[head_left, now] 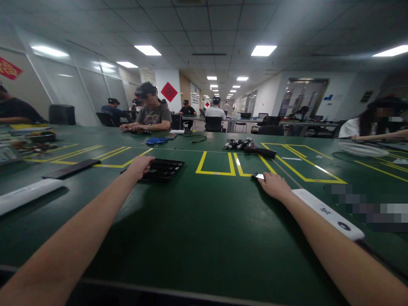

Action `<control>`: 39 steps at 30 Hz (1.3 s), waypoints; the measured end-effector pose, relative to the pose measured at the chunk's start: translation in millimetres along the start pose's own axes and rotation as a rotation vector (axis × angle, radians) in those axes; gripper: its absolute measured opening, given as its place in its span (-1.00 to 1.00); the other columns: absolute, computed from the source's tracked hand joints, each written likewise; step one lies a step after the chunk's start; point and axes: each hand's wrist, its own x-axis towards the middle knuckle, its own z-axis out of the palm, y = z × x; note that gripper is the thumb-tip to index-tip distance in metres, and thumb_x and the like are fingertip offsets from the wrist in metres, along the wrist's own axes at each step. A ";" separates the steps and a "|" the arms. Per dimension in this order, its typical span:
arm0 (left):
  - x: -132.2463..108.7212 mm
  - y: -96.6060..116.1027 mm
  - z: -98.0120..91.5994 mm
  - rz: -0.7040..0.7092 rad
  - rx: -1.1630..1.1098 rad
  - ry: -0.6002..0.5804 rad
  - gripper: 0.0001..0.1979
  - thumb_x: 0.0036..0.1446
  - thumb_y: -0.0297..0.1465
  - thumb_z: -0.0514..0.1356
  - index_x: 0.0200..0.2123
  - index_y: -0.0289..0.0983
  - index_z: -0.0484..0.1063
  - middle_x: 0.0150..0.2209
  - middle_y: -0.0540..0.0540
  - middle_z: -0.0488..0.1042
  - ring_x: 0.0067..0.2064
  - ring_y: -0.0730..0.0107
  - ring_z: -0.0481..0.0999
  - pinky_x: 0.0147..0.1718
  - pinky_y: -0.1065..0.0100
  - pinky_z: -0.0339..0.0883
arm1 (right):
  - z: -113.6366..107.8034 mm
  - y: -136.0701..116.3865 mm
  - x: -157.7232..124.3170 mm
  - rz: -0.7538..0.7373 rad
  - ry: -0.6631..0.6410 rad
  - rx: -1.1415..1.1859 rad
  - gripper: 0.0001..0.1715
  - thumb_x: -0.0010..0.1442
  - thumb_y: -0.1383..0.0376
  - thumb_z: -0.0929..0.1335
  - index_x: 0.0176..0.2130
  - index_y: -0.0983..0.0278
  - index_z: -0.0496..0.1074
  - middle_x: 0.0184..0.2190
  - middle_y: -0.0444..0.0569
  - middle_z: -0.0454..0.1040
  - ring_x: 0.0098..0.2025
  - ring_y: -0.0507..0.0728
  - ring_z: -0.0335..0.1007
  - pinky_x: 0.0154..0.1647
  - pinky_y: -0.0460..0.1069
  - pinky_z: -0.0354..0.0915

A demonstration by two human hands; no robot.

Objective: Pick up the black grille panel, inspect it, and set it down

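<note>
My left hand (142, 167) reaches out across the green table, its fingers closed on the left edge of a flat black tray-like panel (166, 169) with a grid of square recesses. Farther right, my right hand (274, 185) has its fingers bent over a small dark piece (255, 174) with a bright white patch on top. That piece lies close to the yellow tape outlines (236, 166) on the table; its kind is too small to make out. The thumb and part of the fingers of each hand are hidden.
Beside my right forearm lies a long white device (325, 212). At left are a black bar (72, 168) and a white casing (28, 195). Dark cables with silvery ends (239, 144) and a blue item (156, 140) lie farther back. A co-worker (154, 112) sits opposite.
</note>
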 end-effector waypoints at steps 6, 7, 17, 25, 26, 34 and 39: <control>11.4 -17.8 -3.9 0.058 0.812 -0.045 -0.52 -0.20 -0.01 0.17 -0.46 -0.35 0.45 -0.28 -0.36 0.49 -0.15 -0.12 0.42 -0.31 0.22 0.26 | 2.4 1.5 1.3 -0.032 0.045 -0.002 -0.55 0.19 0.12 0.16 -0.13 0.41 0.33 -0.11 0.26 0.37 -0.06 0.30 0.29 -0.10 0.10 0.15; 11.1 -17.9 -3.0 0.069 0.867 -0.074 -0.51 -0.15 -0.01 0.13 -0.40 -0.36 0.47 -0.22 -0.38 0.48 -0.13 -0.12 0.42 -0.29 0.21 0.26 | 2.7 1.7 2.0 -0.034 0.050 0.003 -0.57 0.18 0.14 0.17 -0.14 0.42 0.33 -0.11 0.27 0.37 -0.07 0.30 0.29 -0.09 0.10 0.14; -32.9 11.2 52.2 0.414 0.554 -0.036 -0.55 0.03 -0.07 0.01 -0.28 -0.34 0.39 -0.31 -0.20 0.45 -0.27 0.20 0.44 -0.39 0.35 0.23 | -7.9 -38.3 -9.2 -0.231 0.031 0.587 -0.54 0.06 0.23 0.31 -0.03 0.31 0.30 -0.07 0.08 0.35 -0.04 0.20 0.25 -0.01 0.08 0.16; -122.0 31.4 113.8 0.731 0.017 -0.426 -0.66 0.01 -0.18 0.09 -0.23 -0.32 0.28 -0.50 0.05 0.24 -0.46 0.46 0.25 -0.47 0.40 0.17 | 1.9 -76.5 -34.8 -0.625 0.016 1.064 -0.55 0.02 0.24 0.36 -0.05 0.21 0.31 -0.09 0.00 0.35 -0.02 0.20 0.22 0.04 0.18 0.15; -127.1 30.9 116.5 0.728 -0.004 -0.458 -0.66 0.02 -0.19 0.09 -0.22 -0.31 0.27 -0.49 0.05 0.25 -0.46 0.45 0.26 -0.46 0.40 0.18 | 4.4 -76.6 -35.2 -0.638 0.005 1.070 -0.55 0.02 0.25 0.36 -0.05 0.21 0.31 -0.10 0.00 0.35 -0.02 0.21 0.22 0.03 0.19 0.15; -129.3 17.8 125.4 0.717 -0.007 -0.618 -0.66 0.06 -0.23 0.08 -0.13 -0.29 0.19 -0.33 -0.05 0.30 -0.34 0.39 0.30 -0.36 0.33 0.23 | 14.3 -80.3 -38.1 -0.737 -0.089 1.068 -0.58 0.07 0.20 0.34 -0.05 0.23 0.33 -0.05 0.02 0.37 0.03 0.21 0.22 0.10 0.21 0.12; -127.4 17.8 124.2 0.670 0.071 -0.654 -0.61 -0.02 -0.20 0.15 -0.17 -0.30 0.24 -0.44 0.05 0.17 -0.42 0.47 0.18 -0.43 0.40 0.15 | 7.7 -90.7 -46.4 -0.820 -0.095 1.096 -0.57 0.14 0.13 0.27 0.01 0.15 0.30 0.04 -0.06 0.34 0.13 0.17 0.15 0.18 0.18 0.05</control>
